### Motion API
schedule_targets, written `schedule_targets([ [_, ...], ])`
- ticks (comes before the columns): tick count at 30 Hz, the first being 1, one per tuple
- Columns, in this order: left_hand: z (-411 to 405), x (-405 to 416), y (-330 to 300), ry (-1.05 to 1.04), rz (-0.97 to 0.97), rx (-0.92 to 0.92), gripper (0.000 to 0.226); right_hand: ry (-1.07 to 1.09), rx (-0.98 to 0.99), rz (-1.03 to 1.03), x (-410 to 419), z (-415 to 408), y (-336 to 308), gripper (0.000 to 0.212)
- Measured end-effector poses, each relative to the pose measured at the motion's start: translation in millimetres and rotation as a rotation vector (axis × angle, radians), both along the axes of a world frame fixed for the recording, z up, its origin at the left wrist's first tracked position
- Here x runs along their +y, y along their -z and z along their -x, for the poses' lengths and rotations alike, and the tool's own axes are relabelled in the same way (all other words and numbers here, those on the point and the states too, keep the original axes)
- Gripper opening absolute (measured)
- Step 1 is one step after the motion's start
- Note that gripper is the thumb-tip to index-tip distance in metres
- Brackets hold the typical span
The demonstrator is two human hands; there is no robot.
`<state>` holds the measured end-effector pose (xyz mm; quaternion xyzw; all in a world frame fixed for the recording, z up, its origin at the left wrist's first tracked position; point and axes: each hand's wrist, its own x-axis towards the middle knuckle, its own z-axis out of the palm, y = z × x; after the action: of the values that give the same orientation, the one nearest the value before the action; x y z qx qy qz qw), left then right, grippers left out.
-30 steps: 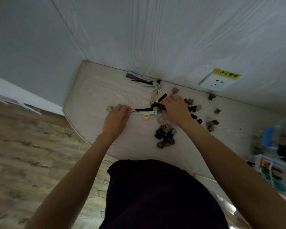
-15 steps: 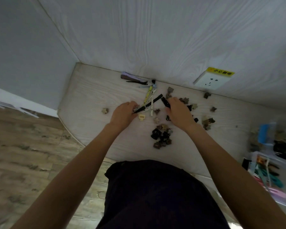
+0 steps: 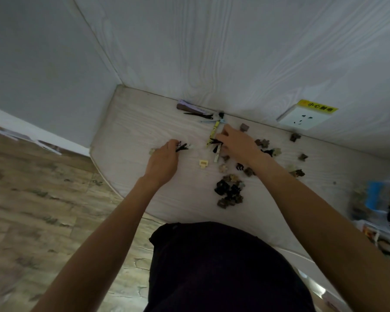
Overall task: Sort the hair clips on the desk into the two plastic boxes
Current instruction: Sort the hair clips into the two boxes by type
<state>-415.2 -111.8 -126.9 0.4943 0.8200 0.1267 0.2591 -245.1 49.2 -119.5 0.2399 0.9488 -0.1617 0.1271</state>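
Note:
Hair clips lie scattered on the pale wooden desk point(image 3: 131, 122). My left hand point(image 3: 164, 157) holds a black long clip point(image 3: 182, 147) at the desk's left side. My right hand point(image 3: 236, 143) grips black long clips point(image 3: 216, 143) beside a yellow long clip point(image 3: 214, 132). A pile of small dark and brown claw clips point(image 3: 229, 191) sits near the front edge, and a cream claw clip point(image 3: 203, 163) lies between my hands. The two plastic boxes point(image 3: 378, 206) appear blurred at the far right, with clips inside.
More long clips point(image 3: 193, 109) lie against the back wall. Small claw clips point(image 3: 295, 137) are strewn toward the right. A wall socket point(image 3: 302, 118) with a yellow label sits above the desk. The desk's curved left edge drops to a wooden floor point(image 3: 43, 188).
My left hand has drawn left with a black clip, apart from the right. My right hand has shifted toward the yellow clip, holding black clips.

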Motion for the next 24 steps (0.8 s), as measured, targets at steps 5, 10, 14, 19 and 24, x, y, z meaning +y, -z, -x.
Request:
schedule_targets([
  [5,17.0,38.4,-13.6,-0.043,-0.105,-0.010,0.037,-0.076,-0.083,-0.068,5.2,1.3,-0.3,0.028],
  [10,38.7,94.6,-16.5,0.112,-0.110,0.123,0.044,0.016,-0.015,-0.143,1.3,-1.7,3.8,0.022],
  [14,43.2,120.8,-8.2,0.175,-0.011,0.237,0.041,0.121,0.024,-0.208,1.3,-2.7,6.1,0.013],
  [19,46.0,119.8,-3.6,0.161,-0.017,0.271,0.035,0.132,0.070,-0.259,1.0,-8.4,13.3,0.029],
  [24,43.6,100.8,-5.6,0.150,0.016,0.227,0.036,0.117,0.078,-0.304,-2.9,-11.7,16.7,0.023],
])
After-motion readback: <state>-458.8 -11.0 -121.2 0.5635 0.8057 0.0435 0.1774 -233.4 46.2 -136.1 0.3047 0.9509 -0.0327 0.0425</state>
